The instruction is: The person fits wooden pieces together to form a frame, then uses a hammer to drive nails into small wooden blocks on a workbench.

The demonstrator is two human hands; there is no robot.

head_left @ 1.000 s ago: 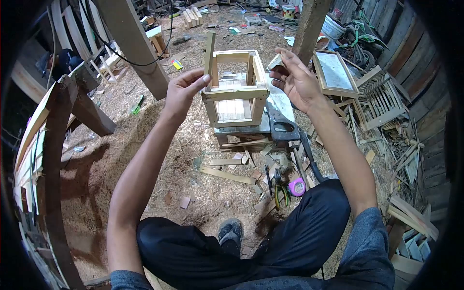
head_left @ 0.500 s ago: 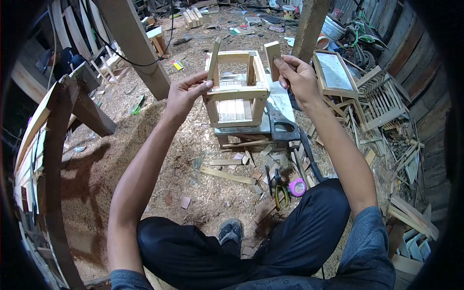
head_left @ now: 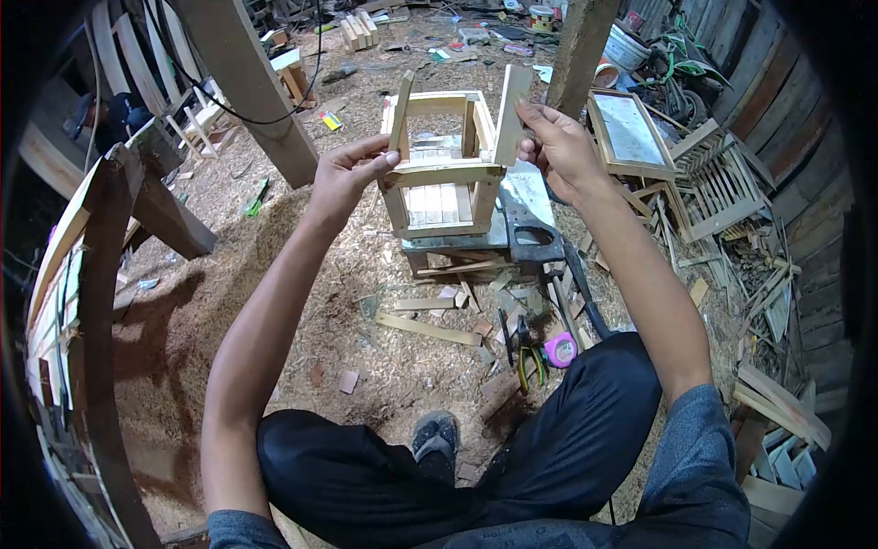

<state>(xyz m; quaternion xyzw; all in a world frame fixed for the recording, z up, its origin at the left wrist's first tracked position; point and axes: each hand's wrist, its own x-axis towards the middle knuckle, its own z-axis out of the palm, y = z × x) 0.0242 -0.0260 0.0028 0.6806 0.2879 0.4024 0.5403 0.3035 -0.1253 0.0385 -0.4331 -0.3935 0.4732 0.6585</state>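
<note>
A small open wooden frame (head_left: pixel 441 176) of pale battens stands on a low bench (head_left: pixel 457 243) in front of me. Between the thumb and fingers of my left hand (head_left: pixel 358 174) is a short wooden slat (head_left: pixel 401 112), upright at the frame's left side. My right hand (head_left: pixel 562 146) pinches a wider wooden slat (head_left: pixel 513 114), tilted slightly, at the frame's right front corner. Its lower end overlaps the frame's top edge; whether they touch is hard to tell. A handsaw (head_left: pixel 534 240) lies on the bench's right side, its handle toward me.
On the floor near my knees are a pink tape measure (head_left: pixel 560 349), pliers (head_left: pixel 530 364) and wood offcuts (head_left: pixel 428 329) among shavings. Wooden posts (head_left: pixel 251 91) rise beyond the bench. A framed panel (head_left: pixel 631 133) and a slatted crate (head_left: pixel 732 183) stand at right.
My right hand has brought its slat leftward, over the frame's right corner, with its broad face turned toward me. The left hand keeps its slat at the left side, almost unmoved.
</note>
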